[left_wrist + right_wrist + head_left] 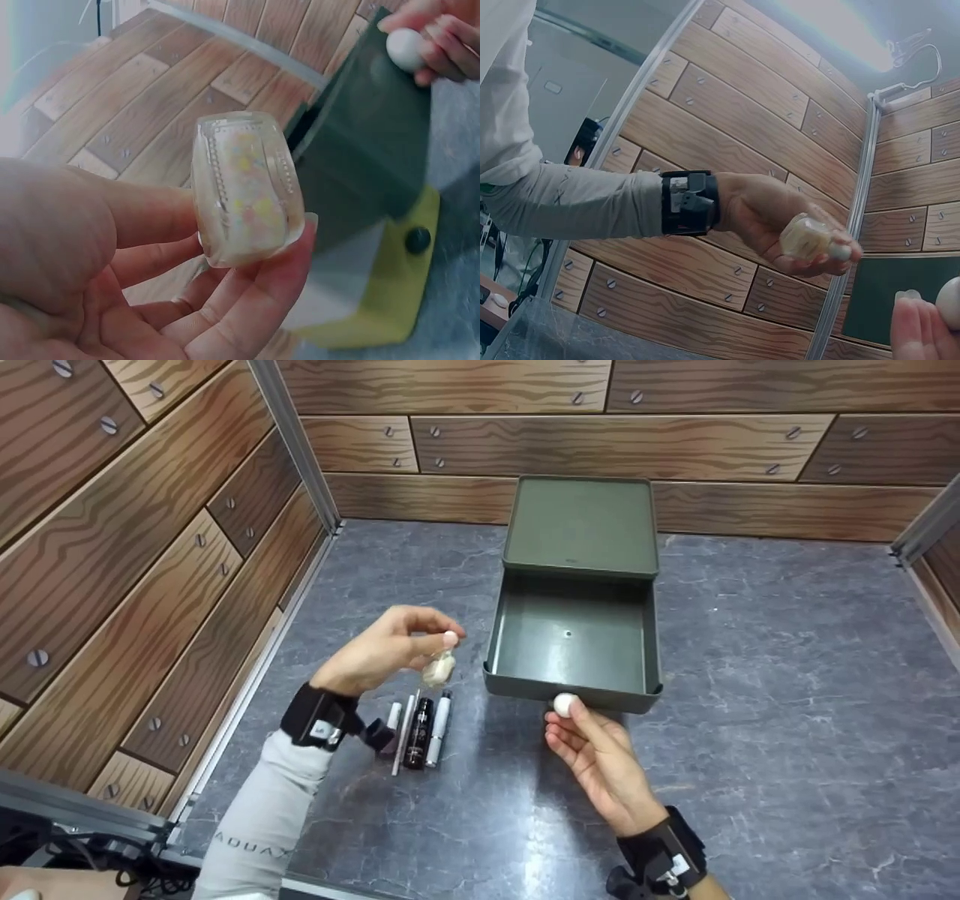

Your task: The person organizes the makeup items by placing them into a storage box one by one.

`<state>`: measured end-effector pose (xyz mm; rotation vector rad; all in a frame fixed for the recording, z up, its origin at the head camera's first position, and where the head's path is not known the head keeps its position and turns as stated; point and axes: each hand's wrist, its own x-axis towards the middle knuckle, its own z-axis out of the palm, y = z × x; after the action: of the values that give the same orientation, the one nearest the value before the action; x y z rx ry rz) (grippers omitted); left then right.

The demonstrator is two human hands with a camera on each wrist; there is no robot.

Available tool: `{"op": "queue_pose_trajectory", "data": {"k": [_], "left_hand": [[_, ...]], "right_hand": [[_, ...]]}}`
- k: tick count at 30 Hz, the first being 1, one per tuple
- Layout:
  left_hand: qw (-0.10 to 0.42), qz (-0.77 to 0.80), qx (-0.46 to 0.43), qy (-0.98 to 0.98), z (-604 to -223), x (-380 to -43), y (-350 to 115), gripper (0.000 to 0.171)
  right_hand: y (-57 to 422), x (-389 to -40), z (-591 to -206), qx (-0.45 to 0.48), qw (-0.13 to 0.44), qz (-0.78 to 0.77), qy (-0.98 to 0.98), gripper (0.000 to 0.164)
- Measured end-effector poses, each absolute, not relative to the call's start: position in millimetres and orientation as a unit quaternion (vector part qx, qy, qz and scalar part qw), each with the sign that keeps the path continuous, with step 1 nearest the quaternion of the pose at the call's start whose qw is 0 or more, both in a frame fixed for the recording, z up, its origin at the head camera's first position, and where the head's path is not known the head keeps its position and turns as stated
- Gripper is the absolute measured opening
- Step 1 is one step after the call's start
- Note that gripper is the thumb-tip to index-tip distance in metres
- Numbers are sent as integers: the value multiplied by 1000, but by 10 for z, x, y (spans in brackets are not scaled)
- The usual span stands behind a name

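The main risk lies in the left hand (394, 645), whose fingers pinch a small clear bottle (439, 669) near its pale cap, letting the body hang below the fingertips, beside the box and above the desk (750, 697). Smooth walls and so short a hold could let it slip or swivel, and a fall there might strike the slender tubes (439, 731) lying in a row underneath. If the cap is loose, which cannot be told, the weight of the body could work it free. The right hand (600, 769) has thumb and fingers clamped on a round white piece (564, 705) at the front wall of the green box (517, 684); whether it touches that wall is unclear. Being round, it would probably roll away should the thumb ease off. A bump against the box could also unsettle the lid (585, 525) at its back, since what supports it is hidden. Finally, the left wrist strap (322, 720) and its camera sit close to the tubes, so lowering that forearm carelessly could scatter them.
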<state>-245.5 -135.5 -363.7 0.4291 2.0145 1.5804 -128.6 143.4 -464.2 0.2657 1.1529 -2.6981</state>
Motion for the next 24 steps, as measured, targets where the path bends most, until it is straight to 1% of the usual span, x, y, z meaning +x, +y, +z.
{"op": "queue_pose_trajectory", "data": {"k": [6,10,13,21,24], "left_hand": [[272,587,198,736,-3492,-2538,-1044,25],[261,559,220,756,-3384,-2595,-838,22],[263,544,231,762,-3323,-2638,-701,21],[257,530,235,773,-3261,-2774,-383,22],[262,524,236,775,-3257,-2817,-281,20]], "right_hand": [[1428,-1285,-4644,91,95,-911,390,18],[1423,-1282,-4647,94,94,-912,387,17],[1421,-1280,-4651,100,93,-912,386,17],[1425,-1283,-4647,95,90,-913,386,18],[1420,-1281,-4647,94,91,-913,386,20]]}}
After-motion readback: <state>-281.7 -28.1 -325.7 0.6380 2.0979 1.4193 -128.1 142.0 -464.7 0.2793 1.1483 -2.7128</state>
